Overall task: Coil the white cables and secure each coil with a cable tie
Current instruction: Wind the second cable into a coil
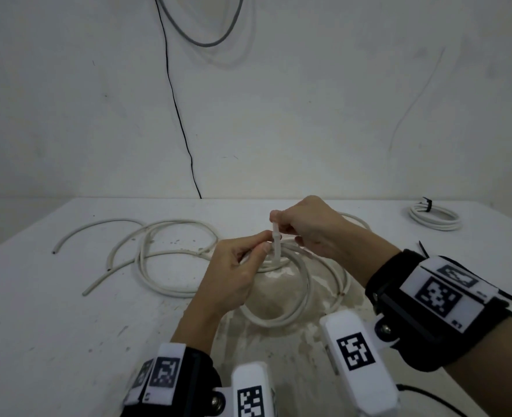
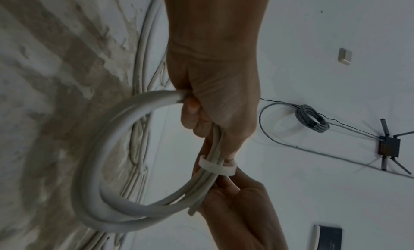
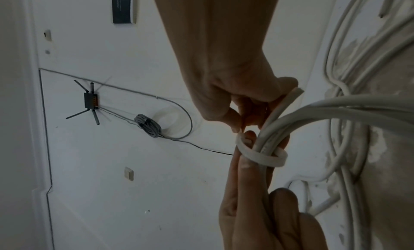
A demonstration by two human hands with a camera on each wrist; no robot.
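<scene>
A white table [image 1: 68, 311], scuffed and stained, spreads beneath both hands, with a pale wall [image 1: 308, 100] rising beyond them and a thin black wire [image 1: 175, 100] running down it. To the left of the left hand, loose white cables [image 1: 164, 254] sprawl in wide loops on the tabletop, their cut ends pointing away from the hands. Directly under and between the hands sits the white coil [image 1: 293, 284] being worked on, its near arc resting on the table toward the person while its far side is lifted into the fingers. Well off to the right of the right hand, near the table's far edge, lies a finished coil [image 1: 435, 216] bound with a dark tie. The left hand [image 1: 233, 275] has its fingers curled round the gathered strands of the white coil, thumb and forefinger pinching at the cable tie [image 1: 276, 245]. The right hand [image 1: 312, 227], just above and beyond the left, pinches the upright tail of that tie between thumb and fingertips. In the wrist views the white cable tie forms a loose band round the bundle of strands, not drawn tight against them.
</scene>
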